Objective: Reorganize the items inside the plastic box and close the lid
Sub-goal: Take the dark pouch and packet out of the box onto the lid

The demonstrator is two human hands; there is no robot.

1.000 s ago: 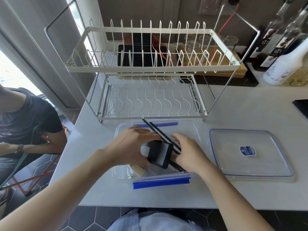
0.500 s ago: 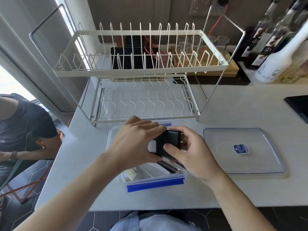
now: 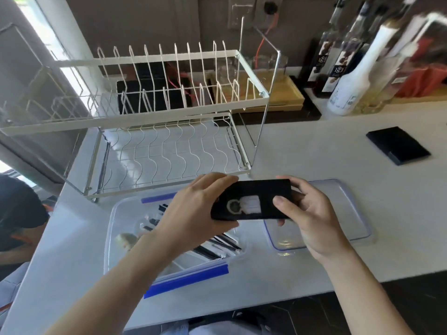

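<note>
A clear plastic box with blue clip flaps sits open on the white counter in front of me. Inside lie several black sticks and a small pale object. My left hand and my right hand both hold a flat black case with a white mark, lifted above the box's right side. The clear lid lies flat on the counter to the right of the box, partly hidden by my right hand.
A white two-tier wire dish rack stands just behind the box. A black flat pad lies at the right. Bottles and a wooden tray line the back wall. A seated person is at the left.
The black case has been lifted out of the box and turned flat, now held up between both hands. The camera view has shifted right.
</note>
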